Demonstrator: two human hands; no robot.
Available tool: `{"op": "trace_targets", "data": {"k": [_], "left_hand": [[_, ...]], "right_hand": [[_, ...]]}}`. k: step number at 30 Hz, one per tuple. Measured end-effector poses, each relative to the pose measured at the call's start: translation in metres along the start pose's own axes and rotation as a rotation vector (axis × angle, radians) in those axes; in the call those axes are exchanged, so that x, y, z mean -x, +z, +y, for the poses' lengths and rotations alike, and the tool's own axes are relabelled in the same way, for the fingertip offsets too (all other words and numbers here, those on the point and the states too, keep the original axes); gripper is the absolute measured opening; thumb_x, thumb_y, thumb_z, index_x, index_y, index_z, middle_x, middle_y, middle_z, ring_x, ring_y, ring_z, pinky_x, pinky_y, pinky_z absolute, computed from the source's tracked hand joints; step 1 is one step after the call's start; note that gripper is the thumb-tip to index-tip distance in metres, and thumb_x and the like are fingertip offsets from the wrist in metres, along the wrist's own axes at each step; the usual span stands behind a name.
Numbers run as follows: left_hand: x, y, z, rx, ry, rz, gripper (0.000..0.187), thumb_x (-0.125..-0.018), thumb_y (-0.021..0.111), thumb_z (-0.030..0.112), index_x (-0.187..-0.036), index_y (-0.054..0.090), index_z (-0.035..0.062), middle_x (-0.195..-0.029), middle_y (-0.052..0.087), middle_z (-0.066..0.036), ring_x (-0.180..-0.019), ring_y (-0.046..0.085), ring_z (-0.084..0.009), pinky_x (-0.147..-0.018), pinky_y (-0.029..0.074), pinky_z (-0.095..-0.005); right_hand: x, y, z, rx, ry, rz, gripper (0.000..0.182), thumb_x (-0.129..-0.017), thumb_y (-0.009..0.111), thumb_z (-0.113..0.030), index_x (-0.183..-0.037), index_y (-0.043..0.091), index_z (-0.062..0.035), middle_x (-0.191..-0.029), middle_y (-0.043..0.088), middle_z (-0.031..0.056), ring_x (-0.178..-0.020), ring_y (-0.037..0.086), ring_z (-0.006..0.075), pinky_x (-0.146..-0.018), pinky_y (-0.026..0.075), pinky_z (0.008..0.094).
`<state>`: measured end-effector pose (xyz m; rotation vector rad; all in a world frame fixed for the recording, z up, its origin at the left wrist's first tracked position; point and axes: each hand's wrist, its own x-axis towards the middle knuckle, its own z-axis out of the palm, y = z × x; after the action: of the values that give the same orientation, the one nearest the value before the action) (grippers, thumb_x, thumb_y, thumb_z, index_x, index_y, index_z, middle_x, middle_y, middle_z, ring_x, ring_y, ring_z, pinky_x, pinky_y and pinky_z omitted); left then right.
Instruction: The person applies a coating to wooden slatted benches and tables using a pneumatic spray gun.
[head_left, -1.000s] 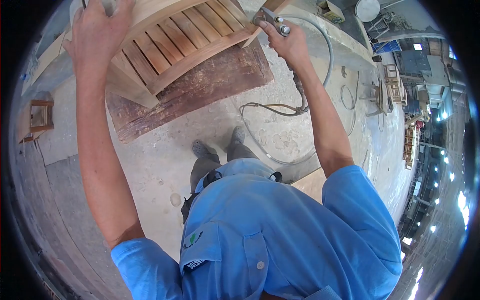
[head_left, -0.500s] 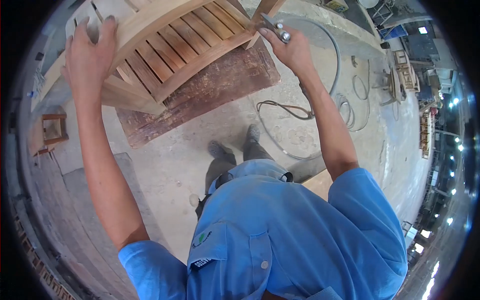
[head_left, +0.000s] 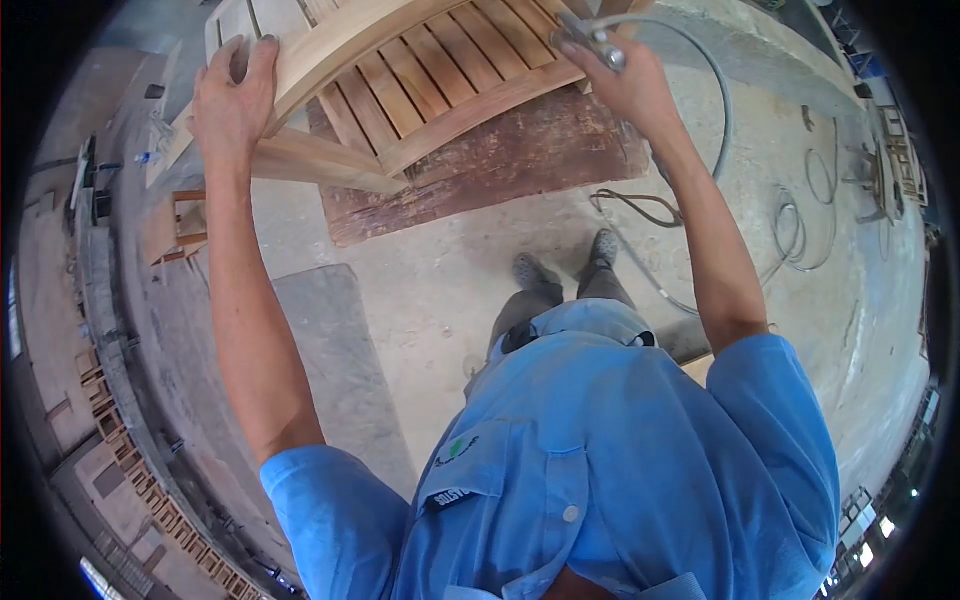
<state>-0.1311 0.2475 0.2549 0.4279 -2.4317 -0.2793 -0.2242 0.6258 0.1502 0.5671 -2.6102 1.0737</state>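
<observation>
A slatted wooden chair (head_left: 430,75) with a broad curved rail fills the top of the view, above a worn reddish-brown board (head_left: 480,165). My left hand (head_left: 232,105) grips the left part of the rail, thumb and fingers over the wood. At the chair's right side, my right hand (head_left: 635,85) is wrapped around a small metal air tool (head_left: 608,50), whose tip points toward the frame; its exact kind is hard to make out. A grey hose (head_left: 722,90) loops down close to that hand.
Coiled hose (head_left: 790,235) and a brown hose loop (head_left: 640,205) lie on the concrete floor to the right. A small wooden frame (head_left: 188,218) stands at the left. My shoes (head_left: 535,270) are just below the board. Rows of wooden pieces (head_left: 150,490) line the far left.
The view has swung, so the chair, board and hoses appear farther right and higher. My left hand keeps its place on the rail, and my right hand still holds the metal tool by the chair.
</observation>
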Motion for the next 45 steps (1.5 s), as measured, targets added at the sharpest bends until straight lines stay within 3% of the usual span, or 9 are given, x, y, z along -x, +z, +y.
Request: {"op": "trace_targets", "data": {"k": [3, 10, 13, 19, 25, 29, 36, 42, 45], "left_hand": [[-0.003, -0.018, 0.017, 0.007, 0.073, -0.082, 0.059, -0.085, 0.059, 0.055, -0.125, 0.064, 0.0128, -0.115, 0.065, -0.021, -0.116, 0.058, -0.0354, -0.099, 0.042, -0.0472], [-0.022, -0.059, 0.059, -0.157, 0.183, -0.350, 0.055, -0.091, 0.056, 0.052, -0.127, 0.063, 0.0116, -0.117, 0.065, -0.024, -0.116, 0.059, -0.0378, -0.099, 0.044, -0.0381], [-0.028, -0.070, 0.072, -0.183, 0.188, -0.442, 0.055, -0.092, 0.055, 0.049, -0.129, 0.061, 0.0090, -0.119, 0.064, -0.024, -0.117, 0.058, -0.0382, -0.101, 0.043, -0.0372], [-0.028, -0.061, 0.069, -0.206, 0.175, -0.497, 0.054, -0.094, 0.053, 0.043, -0.133, 0.057, 0.0059, -0.126, 0.061, -0.024, -0.122, 0.056, -0.0358, -0.104, 0.040, -0.0346], [-0.017, -0.061, 0.071, -0.128, 0.236, -0.426, 0.055, -0.094, 0.051, 0.042, -0.137, 0.053, 0.0075, -0.124, 0.061, -0.025, -0.119, 0.058, -0.0356, -0.102, 0.041, -0.0355], [0.017, -0.070, 0.107, -0.047, 0.140, -0.248, 0.048, -0.095, 0.049, 0.039, -0.132, 0.058, 0.0100, -0.112, 0.065, -0.026, -0.109, 0.063, -0.0348, -0.094, 0.046, -0.0396], [0.259, -0.098, 0.353, 0.358, 0.091, 0.432, 0.042, -0.095, 0.051, 0.020, -0.129, 0.057, -0.0047, -0.129, 0.059, -0.023, -0.123, 0.055, -0.0322, -0.106, 0.040, -0.0380], [0.398, -0.047, 0.532, 0.773, -0.388, -0.126, 0.048, -0.101, 0.046, 0.019, -0.143, 0.042, -0.0018, -0.145, 0.046, -0.017, -0.136, 0.042, -0.0272, -0.112, 0.031, -0.0372], [0.395, -0.037, 0.549, 1.095, -0.512, 0.035, 0.052, -0.101, 0.044, 0.018, -0.147, 0.034, -0.0028, -0.151, 0.038, -0.016, -0.140, 0.036, -0.0263, -0.114, 0.027, -0.0350]], "right_hand": [[0.040, -0.039, -0.008, -0.318, 0.163, -0.224, 0.039, -0.086, 0.070, -0.046, -0.103, 0.073, -0.0110, -0.072, 0.067, 0.0094, -0.067, 0.063, 0.0182, -0.065, 0.050, 0.0332], [0.109, -0.098, -0.016, -0.776, -0.020, -0.388, 0.050, -0.087, 0.073, -0.041, -0.115, 0.067, 0.0002, -0.080, 0.066, 0.0037, -0.076, 0.061, 0.0114, -0.071, 0.050, 0.0279], [0.124, -0.123, -0.039, -0.913, -0.206, -0.207, 0.051, -0.086, 0.073, -0.038, -0.119, 0.065, 0.0011, -0.082, 0.068, 0.0053, -0.077, 0.063, 0.0143, -0.071, 0.050, 0.0289], [0.147, -0.107, -0.034, -0.788, -0.273, -0.195, 0.044, -0.084, 0.074, -0.037, -0.115, 0.069, -0.0063, -0.076, 0.069, 0.0119, -0.067, 0.065, 0.0163, -0.063, 0.050, 0.0304], [0.213, -0.140, 0.017, -0.607, -0.110, -0.444, 0.047, -0.084, 0.072, -0.039, -0.122, 0.067, -0.0124, -0.102, 0.072, 0.0157, -0.090, 0.069, 0.0361, -0.079, 0.054, 0.0408], [0.259, -0.245, 0.054, -0.528, -0.121, -0.598, 0.054, -0.084, 0.070, -0.031, -0.134, 0.057, -0.0145, -0.122, 0.065, 0.0148, -0.106, 0.064, 0.0365, -0.092, 0.051, 0.0411], [0.343, -0.441, 0.147, -0.582, -0.104, -0.383, 0.064, -0.090, 0.067, -0.039, -0.139, 0.049, -0.0017, -0.106, 0.067, 0.0114, -0.090, 0.063, 0.0181, -0.084, 0.049, 0.0339], [0.348, -0.554, 0.206, -0.728, -0.042, -0.193, 0.061, -0.089, 0.069, -0.040, -0.135, 0.054, -0.0035, -0.102, 0.067, 0.0120, -0.087, 0.063, 0.0138, -0.081, 0.050, 0.0299], [0.335, -0.574, 0.210, -0.809, -0.090, -0.159, 0.064, -0.088, 0.070, -0.043, -0.135, 0.054, -0.0024, -0.100, 0.067, 0.0099, -0.085, 0.062, 0.0137, -0.079, 0.051, 0.0294]]}}
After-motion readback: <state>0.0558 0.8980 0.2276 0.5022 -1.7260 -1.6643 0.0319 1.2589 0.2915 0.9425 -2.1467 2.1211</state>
